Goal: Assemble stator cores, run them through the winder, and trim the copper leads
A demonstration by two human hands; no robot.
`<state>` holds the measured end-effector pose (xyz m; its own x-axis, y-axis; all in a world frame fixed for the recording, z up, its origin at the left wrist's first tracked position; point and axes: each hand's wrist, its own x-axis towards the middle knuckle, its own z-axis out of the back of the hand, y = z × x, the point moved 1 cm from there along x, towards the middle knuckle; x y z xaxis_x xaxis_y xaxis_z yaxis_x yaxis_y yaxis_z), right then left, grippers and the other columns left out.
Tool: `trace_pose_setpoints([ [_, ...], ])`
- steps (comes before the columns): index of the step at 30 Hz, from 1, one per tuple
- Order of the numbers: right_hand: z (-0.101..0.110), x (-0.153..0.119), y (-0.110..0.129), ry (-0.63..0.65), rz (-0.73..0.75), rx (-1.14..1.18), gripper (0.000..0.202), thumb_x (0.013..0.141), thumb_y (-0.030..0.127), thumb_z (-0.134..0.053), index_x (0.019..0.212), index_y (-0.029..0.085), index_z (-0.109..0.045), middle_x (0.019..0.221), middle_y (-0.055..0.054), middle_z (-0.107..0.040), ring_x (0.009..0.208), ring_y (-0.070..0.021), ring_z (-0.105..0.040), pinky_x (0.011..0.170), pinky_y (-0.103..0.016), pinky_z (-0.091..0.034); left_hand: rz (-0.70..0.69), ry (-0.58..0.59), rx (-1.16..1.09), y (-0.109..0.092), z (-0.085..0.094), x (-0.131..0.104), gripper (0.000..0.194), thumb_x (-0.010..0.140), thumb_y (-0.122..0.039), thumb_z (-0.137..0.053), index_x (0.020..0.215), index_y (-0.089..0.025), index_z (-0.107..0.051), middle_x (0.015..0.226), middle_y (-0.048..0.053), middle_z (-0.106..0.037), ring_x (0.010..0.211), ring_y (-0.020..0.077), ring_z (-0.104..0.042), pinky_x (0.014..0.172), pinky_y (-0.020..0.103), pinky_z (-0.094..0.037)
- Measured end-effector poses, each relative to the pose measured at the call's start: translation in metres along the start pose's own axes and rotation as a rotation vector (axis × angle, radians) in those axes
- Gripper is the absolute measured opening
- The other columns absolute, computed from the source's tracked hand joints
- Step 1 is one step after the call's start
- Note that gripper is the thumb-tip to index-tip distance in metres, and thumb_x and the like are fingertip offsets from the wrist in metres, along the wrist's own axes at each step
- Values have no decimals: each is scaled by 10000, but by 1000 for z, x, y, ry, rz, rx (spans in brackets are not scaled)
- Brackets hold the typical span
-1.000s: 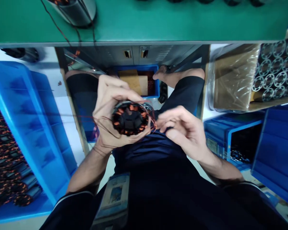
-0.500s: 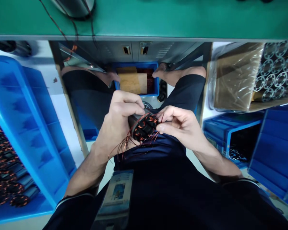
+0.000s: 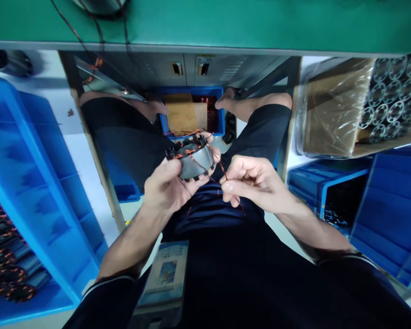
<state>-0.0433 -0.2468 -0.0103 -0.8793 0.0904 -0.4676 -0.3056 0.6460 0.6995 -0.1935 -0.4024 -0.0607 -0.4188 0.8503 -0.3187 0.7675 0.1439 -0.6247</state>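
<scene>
A motor stator (image 3: 196, 163) with a grey metal shell, black slotted ends and copper windings is held over my lap. My left hand (image 3: 166, 187) grips it from below and the side, thumb near the black end and fingers wrapped round behind it. Several copper wires (image 3: 222, 168) run from its right side to my right hand (image 3: 250, 183), which pinches them between thumb and forefinger. Loose wire ends stick out below that pinch. The far side of the stator is hidden.
A green table (image 3: 226, 27) spans the top. A blue crate (image 3: 51, 201) at left holds several wound stators (image 3: 7, 269). A carton (image 3: 332, 109) with metal rings (image 3: 393, 112) stands at right, above a blue bin (image 3: 308, 187). Another blue box (image 3: 164, 121) lies between the feet.
My left hand has turned the stator, so its shell now faces me instead of its wound end. My right hand has drawn slightly away, holding the wires out from it.
</scene>
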Motion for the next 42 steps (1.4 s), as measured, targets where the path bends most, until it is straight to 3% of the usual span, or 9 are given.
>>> trace_pose_setpoints([
  [6,-3,-5,7,-67,119,-295,224,901,265,-1084,965,175,-889,887,-8,-854,741,-101,-774,710,-184,-622,59,6,-93,-7,-19,1,601,716,-479,-1061,1100,-293,-638,894,-23,-623,537,75,-407,431,266,-334],
  [13,-11,-18,30,5,250,-426,178,945,224,-1045,1014,215,-881,909,-2,-868,773,-114,-784,746,-211,-631,115,-71,101,-3,0,1,559,860,-634,-1014,1181,-276,-731,967,43,-758,766,212,-718,659,351,-611],
  [16,0,-11,7,57,199,-470,173,1001,294,-1004,1019,199,-861,913,-17,-867,782,-126,-787,747,-228,-611,108,-19,135,4,8,4,648,806,-608,-1057,1290,-281,-778,1107,77,-837,872,251,-794,770,391,-675],
  [20,32,8,-44,44,71,-579,401,1029,541,-939,918,183,-795,837,-18,-814,729,-145,-716,720,-262,-575,-151,-14,383,4,4,3,537,719,-445,-1137,1104,-262,-809,1030,42,-824,905,230,-774,881,382,-685],
  [23,56,17,-54,-45,38,-622,470,1001,589,-947,886,179,-749,774,12,-737,698,-124,-632,694,-241,-532,-258,68,632,-7,-8,-6,521,721,-294,-1129,1129,-236,-810,1060,49,-849,921,222,-791,903,351,-674],
  [27,58,15,-7,-66,42,-526,502,1103,684,-805,1050,187,-758,925,-35,-827,803,-143,-756,753,-243,-615,-235,170,790,-24,-17,-19,679,738,-218,-1092,1333,-273,-770,1168,52,-876,984,252,-846,935,359,-690],
  [32,24,9,57,227,-40,-405,319,1031,434,-967,1085,167,-803,1000,-46,-866,839,-140,-807,770,-243,-650,-215,264,852,-30,-21,-24,1003,747,-231,-1078,1611,-393,-595,1164,5,-883,931,264,-872,811,345,-660],
  [38,15,11,62,188,191,-706,215,1073,340,-919,986,198,-783,843,12,-808,700,-110,-707,657,-240,-573,-296,338,898,-22,-22,-25,929,775,-253,-1056,1581,-386,-614,1155,4,-878,934,266,-880,794,365,-648],
  [42,38,10,59,12,305,-903,179,1077,374,-908,1007,230,-828,850,8,-816,719,-145,-737,674,-294,-592,-462,182,826,-11,-12,-30,681,756,-238,-1054,1366,-338,-770,1146,25,-859,969,297,-874,820,447,-675],
])
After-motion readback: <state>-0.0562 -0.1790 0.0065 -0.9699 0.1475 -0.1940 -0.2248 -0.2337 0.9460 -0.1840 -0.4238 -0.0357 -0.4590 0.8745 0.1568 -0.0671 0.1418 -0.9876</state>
